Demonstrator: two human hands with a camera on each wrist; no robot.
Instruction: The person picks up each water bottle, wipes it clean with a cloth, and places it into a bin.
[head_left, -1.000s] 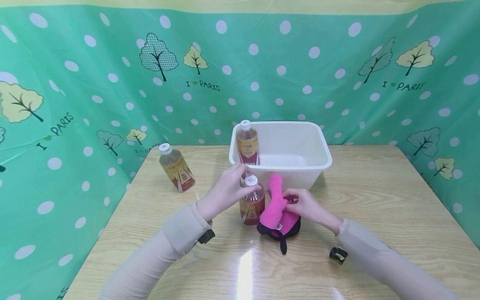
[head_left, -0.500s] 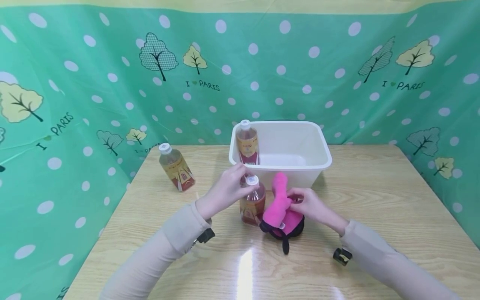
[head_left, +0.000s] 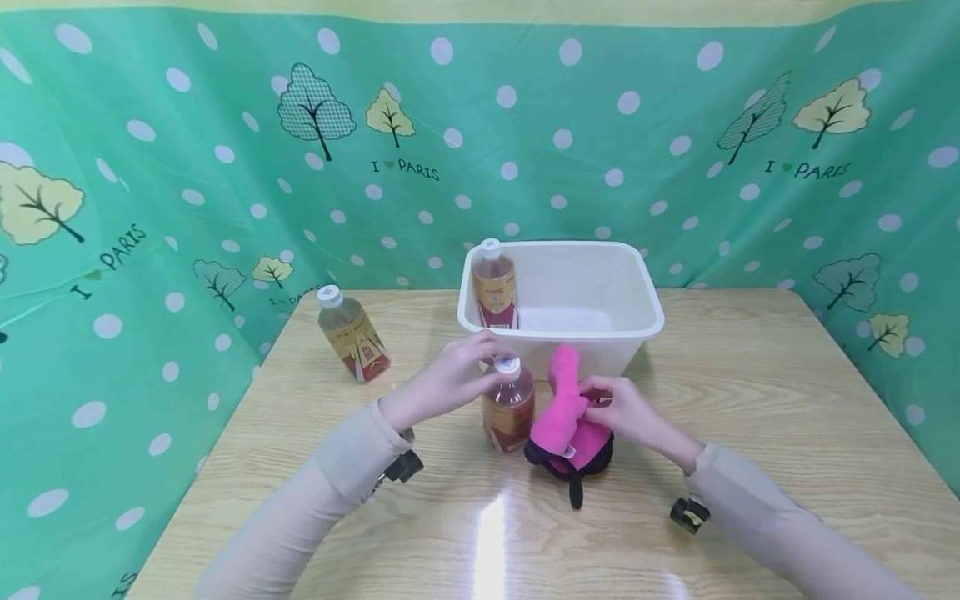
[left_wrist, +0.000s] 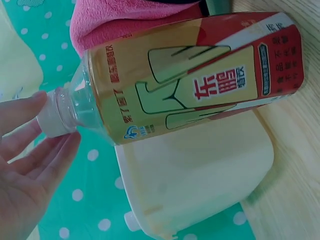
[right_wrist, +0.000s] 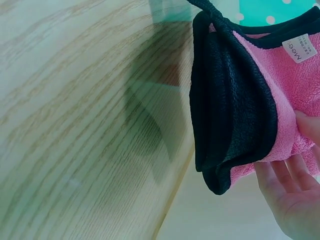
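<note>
In the head view my left hand (head_left: 453, 375) pinches the white cap of a drink bottle (head_left: 509, 417) standing in front of the white bin. Its yellow and red label fills much of the left wrist view, with thumb and fingers (left_wrist: 62, 160) around the cap. Just right of that bottle, my right hand (head_left: 618, 408) grips a bunched pink towel (head_left: 558, 423) with black edging and a black hanging loop. Seen from the right wrist, the towel's folded black hem (right_wrist: 235, 100) hangs close over the tabletop, the thumb pressing into the pink side.
The white bin (head_left: 562, 336) stands at the table's back, with a second bottle (head_left: 495, 292) upright in its left end. A third bottle (head_left: 354, 337) stands at the back left of the wooden table (head_left: 750, 375). A green dotted curtain (head_left: 600, 150) surrounds the back and sides.
The towel and my right hand have shifted slightly right. My left hand and the bottle under it have moved a little, the bottle going slightly right.
</note>
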